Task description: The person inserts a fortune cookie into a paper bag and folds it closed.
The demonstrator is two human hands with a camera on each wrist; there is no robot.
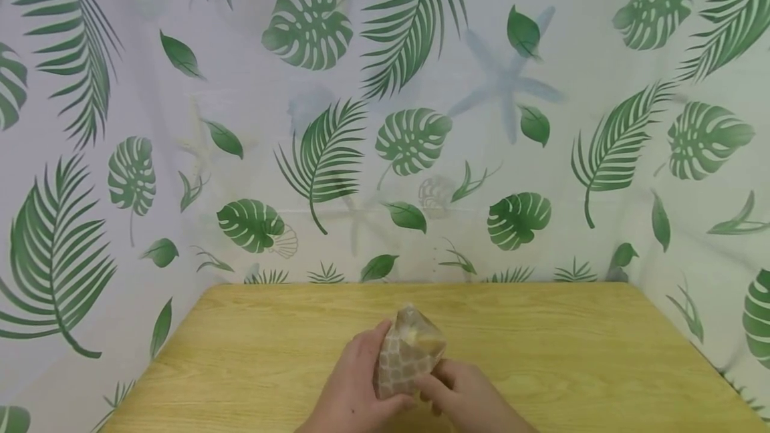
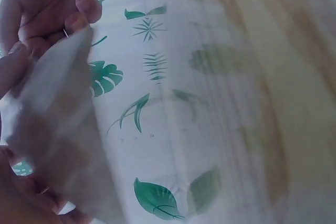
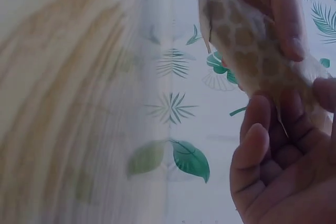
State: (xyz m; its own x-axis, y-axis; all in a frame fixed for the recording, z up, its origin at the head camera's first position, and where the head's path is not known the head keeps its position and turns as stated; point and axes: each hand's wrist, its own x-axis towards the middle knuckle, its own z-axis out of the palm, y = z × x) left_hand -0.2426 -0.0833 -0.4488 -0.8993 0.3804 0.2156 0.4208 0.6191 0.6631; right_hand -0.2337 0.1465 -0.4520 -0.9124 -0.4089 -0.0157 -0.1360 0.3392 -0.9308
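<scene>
A small packet [image 1: 402, 365] with a tan giraffe-like pattern and a shiny, peaked top is held above the near middle of the table. My left hand [image 1: 356, 376] grips its left side, with the thumb across the lower front. At the lower right edge, my right hand [image 1: 460, 389] pinches it between thumb and curled fingers. The packet [image 2: 58, 124] looks blurred and grey-brown in the left wrist view. In the right wrist view, the packet [image 3: 247, 40] slants between both hands, its pointed corner upward. I cannot see what is inside.
The wood-grain table [image 1: 271, 326] extends behind and to both sides of the hands. A white sheet [image 1: 337, 85] printed with green leaves hangs behind it and along both sides.
</scene>
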